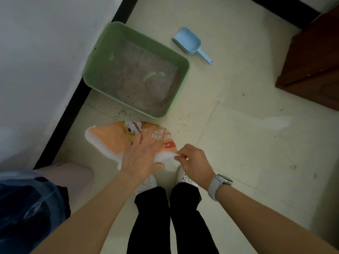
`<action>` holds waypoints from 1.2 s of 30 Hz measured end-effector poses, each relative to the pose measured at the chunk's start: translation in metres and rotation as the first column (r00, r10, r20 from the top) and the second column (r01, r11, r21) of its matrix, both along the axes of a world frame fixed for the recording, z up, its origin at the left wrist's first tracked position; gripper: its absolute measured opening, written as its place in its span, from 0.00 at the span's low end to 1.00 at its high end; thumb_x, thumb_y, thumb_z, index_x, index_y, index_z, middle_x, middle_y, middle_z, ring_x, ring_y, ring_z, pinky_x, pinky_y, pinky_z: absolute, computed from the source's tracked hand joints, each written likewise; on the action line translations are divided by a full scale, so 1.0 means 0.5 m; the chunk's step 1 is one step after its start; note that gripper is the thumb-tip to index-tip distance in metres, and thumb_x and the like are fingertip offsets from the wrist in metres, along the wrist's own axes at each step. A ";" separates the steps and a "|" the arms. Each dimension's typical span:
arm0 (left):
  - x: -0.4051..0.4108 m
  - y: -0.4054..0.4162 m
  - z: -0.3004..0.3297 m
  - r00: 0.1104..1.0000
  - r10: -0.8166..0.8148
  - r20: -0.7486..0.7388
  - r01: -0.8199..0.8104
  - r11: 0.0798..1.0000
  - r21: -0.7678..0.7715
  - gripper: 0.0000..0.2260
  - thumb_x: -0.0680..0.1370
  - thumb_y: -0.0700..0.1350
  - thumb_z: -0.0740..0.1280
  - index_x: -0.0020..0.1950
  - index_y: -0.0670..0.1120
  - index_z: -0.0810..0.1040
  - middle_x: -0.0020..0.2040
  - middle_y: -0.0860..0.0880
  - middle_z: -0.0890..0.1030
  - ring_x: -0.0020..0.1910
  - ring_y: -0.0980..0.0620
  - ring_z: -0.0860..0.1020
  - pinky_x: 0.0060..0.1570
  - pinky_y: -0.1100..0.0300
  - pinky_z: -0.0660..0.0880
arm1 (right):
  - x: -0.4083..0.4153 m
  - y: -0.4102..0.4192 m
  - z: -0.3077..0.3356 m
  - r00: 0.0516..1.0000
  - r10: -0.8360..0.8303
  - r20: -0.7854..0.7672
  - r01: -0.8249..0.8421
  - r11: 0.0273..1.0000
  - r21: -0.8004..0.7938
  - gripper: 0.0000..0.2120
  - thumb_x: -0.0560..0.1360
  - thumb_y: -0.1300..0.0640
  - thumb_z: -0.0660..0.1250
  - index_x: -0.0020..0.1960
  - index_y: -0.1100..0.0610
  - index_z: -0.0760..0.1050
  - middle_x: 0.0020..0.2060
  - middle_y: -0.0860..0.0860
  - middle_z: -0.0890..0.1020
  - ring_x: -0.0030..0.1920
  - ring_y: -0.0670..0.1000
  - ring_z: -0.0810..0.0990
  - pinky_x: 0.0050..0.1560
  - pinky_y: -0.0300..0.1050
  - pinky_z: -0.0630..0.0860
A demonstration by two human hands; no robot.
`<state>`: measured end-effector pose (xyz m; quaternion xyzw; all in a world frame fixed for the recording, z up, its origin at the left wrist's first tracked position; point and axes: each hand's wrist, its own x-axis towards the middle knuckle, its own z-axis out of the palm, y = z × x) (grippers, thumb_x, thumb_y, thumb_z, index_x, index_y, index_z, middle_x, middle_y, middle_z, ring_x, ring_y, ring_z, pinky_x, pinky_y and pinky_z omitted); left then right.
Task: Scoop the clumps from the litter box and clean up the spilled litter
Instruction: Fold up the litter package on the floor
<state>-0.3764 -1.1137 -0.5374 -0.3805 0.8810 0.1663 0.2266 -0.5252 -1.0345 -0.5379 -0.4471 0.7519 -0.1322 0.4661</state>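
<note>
- Right now both hands are on the orange and white bag (pixel 113 142) lying on the floor (pixel 238 143) just in front of the shoes: the left hand (pixel 142 156) rests flat on it with fingers spread, and the right hand (pixel 190 159) pinches its white edge between thumb and fingertips.
- Pulling at that edge while the flat hand pins the bag could tear it, or tug it sideways through the spilled litter (pixel 179 123) scattered beside it, spreading the grains wider, in my judgement.
- Whether the bag is empty or holds something I cannot tell; if it holds anything, opening it at floor level risks tipping more onto the tiles.
- The green litter box (pixel 135 70) sits against the wall, close beyond the bag; a knock from the bag or a shoe would likely shake more litter over its low rim.
- The blue scoop (pixel 190 44) lies untouched on the floor on the far side of the box, so reaching it means leaning over box and spill, where a foot may grind grains underfoot.
- The lined bin (pixel 27 208) stands at the left, near the elbow, and could be bumped.
</note>
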 end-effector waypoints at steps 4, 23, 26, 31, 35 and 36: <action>0.000 0.010 -0.057 0.963 -0.111 -0.244 0.078 0.987 -0.141 0.06 0.64 0.42 0.74 0.38 0.48 0.81 0.33 0.50 0.81 0.36 0.47 0.80 0.45 0.54 0.63 | 0.018 0.000 0.014 0.991 0.031 0.132 -0.015 0.993 -0.121 0.05 0.72 0.65 0.67 0.45 0.64 0.81 0.42 0.59 0.81 0.43 0.56 0.78 0.45 0.38 0.69; 0.077 -0.047 0.101 0.862 -0.016 -0.507 -0.009 0.999 -0.046 0.10 0.66 0.42 0.56 0.34 0.45 0.76 0.29 0.50 0.77 0.26 0.51 0.75 0.33 0.63 0.63 | 0.003 0.075 -0.070 0.991 0.133 0.023 -0.134 0.955 0.266 0.30 0.77 0.57 0.62 0.75 0.53 0.52 0.71 0.51 0.63 0.69 0.52 0.64 0.66 0.42 0.62; 0.076 -0.047 0.175 0.830 0.012 -0.558 -0.018 1.000 -0.006 0.07 0.66 0.41 0.57 0.37 0.45 0.75 0.31 0.49 0.77 0.28 0.51 0.74 0.34 0.63 0.64 | 0.007 0.051 -0.030 0.977 0.215 -0.012 -0.209 0.958 0.198 0.40 0.74 0.53 0.67 0.75 0.51 0.44 0.74 0.50 0.55 0.72 0.53 0.58 0.66 0.46 0.63; 0.069 -0.056 0.282 0.793 0.022 -0.609 -0.046 0.999 -0.023 0.04 0.66 0.40 0.58 0.35 0.45 0.72 0.30 0.50 0.75 0.30 0.53 0.70 0.34 0.65 0.63 | -0.010 -0.048 0.072 0.959 0.278 0.064 -0.268 0.955 -0.127 0.44 0.68 0.50 0.73 0.72 0.46 0.47 0.74 0.49 0.55 0.74 0.51 0.56 0.69 0.53 0.64; 0.045 -0.071 0.353 0.735 0.066 -0.674 -0.133 0.990 -0.048 0.06 0.67 0.41 0.57 0.41 0.50 0.66 0.30 0.50 0.74 0.34 0.53 0.66 0.33 0.68 0.59 | -0.025 -0.115 0.154 0.942 0.312 0.119 -0.283 0.935 -0.212 0.28 0.73 0.55 0.66 0.71 0.56 0.64 0.70 0.52 0.67 0.70 0.52 0.63 0.71 0.48 0.61; 0.046 -0.075 0.364 0.739 0.104 -0.666 -0.176 0.984 -0.041 0.05 0.68 0.41 0.57 0.41 0.51 0.67 0.30 0.50 0.74 0.33 0.52 0.65 0.33 0.68 0.58 | -0.025 -0.123 0.169 0.942 0.313 0.119 -0.274 0.925 -0.265 0.25 0.74 0.54 0.66 0.69 0.57 0.67 0.67 0.54 0.71 0.68 0.54 0.67 0.70 0.49 0.62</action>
